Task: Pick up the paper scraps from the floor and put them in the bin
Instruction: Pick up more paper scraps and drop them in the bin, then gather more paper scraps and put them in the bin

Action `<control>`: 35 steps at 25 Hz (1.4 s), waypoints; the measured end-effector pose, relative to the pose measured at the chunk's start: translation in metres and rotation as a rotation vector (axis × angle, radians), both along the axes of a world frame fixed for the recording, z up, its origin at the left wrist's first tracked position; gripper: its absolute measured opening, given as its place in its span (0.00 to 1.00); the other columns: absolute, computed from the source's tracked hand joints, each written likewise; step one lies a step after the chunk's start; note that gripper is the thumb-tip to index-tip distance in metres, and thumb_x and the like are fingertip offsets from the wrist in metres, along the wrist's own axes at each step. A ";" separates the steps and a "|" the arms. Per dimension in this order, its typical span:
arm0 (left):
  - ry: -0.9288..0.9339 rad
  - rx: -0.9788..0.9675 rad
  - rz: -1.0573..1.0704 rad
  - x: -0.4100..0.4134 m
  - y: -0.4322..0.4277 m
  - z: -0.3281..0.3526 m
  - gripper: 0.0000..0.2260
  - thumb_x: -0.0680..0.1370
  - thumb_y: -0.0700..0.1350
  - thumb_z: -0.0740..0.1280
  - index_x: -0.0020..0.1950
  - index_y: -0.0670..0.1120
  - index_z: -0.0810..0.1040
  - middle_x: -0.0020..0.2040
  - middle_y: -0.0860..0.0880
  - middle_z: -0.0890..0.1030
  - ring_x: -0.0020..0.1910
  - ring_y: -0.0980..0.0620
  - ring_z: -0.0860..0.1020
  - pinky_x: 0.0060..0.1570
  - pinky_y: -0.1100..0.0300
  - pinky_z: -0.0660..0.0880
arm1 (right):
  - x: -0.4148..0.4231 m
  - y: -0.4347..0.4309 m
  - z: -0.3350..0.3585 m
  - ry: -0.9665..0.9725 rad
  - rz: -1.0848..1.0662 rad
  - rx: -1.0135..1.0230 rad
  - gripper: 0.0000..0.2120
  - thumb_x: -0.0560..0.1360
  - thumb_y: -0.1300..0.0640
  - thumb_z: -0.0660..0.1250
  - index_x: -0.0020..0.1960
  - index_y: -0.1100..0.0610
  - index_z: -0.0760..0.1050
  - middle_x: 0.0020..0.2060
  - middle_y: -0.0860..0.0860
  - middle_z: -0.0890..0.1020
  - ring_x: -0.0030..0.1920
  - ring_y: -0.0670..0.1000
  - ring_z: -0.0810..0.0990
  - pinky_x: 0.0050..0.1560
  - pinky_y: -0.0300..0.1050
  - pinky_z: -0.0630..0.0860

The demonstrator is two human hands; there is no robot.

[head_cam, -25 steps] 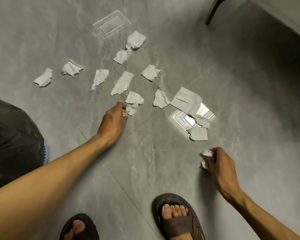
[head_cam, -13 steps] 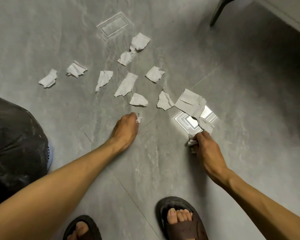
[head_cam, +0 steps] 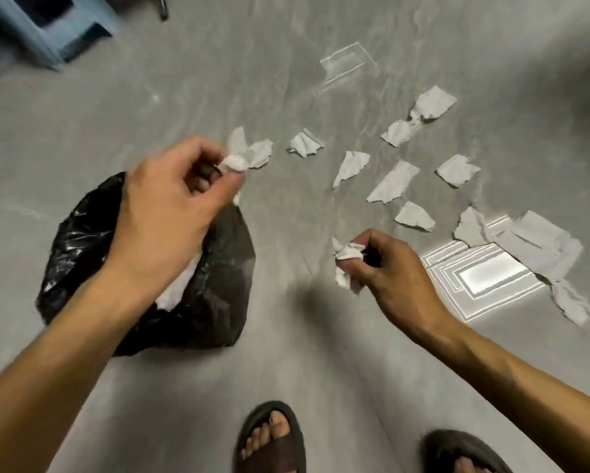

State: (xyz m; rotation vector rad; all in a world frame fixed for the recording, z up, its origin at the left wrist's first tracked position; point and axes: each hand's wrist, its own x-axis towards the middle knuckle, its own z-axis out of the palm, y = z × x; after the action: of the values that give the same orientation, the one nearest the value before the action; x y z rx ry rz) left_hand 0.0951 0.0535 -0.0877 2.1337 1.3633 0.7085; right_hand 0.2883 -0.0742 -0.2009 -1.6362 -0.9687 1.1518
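The left hand (head_cam: 170, 213) and right hand (head_cam: 385, 264) each pinch crumpled scraps (head_cam: 346, 257) over the bin (head_cam: 215, 302); light, soft paper, likely best gathered by raised torn edges.

Two hands (head_cam: 170, 213); about eleven paper scraps (head_cam: 394, 182) on the floor; one black bin bag (head_cam: 215, 288); two sandals (head_cam: 273, 442).

Indoor room, most likely a home, though the exact room could not be told. Floor (head_cam: 320, 353) was large polished grey tile with marble-like veining, and it mirrored a rectangular ceiling light (head_cam: 488, 276) at 3 o'clock. A pale blue plastic stool (head_cam: 58, 25) stood at 11 o'clock, a black-bagged bin (head_cam: 215, 295) at 9 o'clock, and the person wore dark open-toed sandals (head_cam: 273, 448) at 6 o'clock.
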 end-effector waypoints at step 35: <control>0.535 -0.233 -0.443 0.228 -0.034 -0.189 0.23 0.76 0.44 0.65 0.71 0.47 0.68 0.71 0.46 0.68 0.66 0.42 0.70 0.60 0.51 0.71 | 0.196 -0.136 -0.117 -0.704 -0.387 -0.472 0.08 0.79 0.55 0.65 0.48 0.61 0.77 0.46 0.60 0.81 0.46 0.61 0.76 0.45 0.52 0.73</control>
State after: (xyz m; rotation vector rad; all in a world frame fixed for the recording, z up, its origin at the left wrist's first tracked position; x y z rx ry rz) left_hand 0.3228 0.0192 -0.2768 2.3973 1.0730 -0.2011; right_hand 0.4841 -0.2107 -0.3181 -2.5743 -0.7560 0.5510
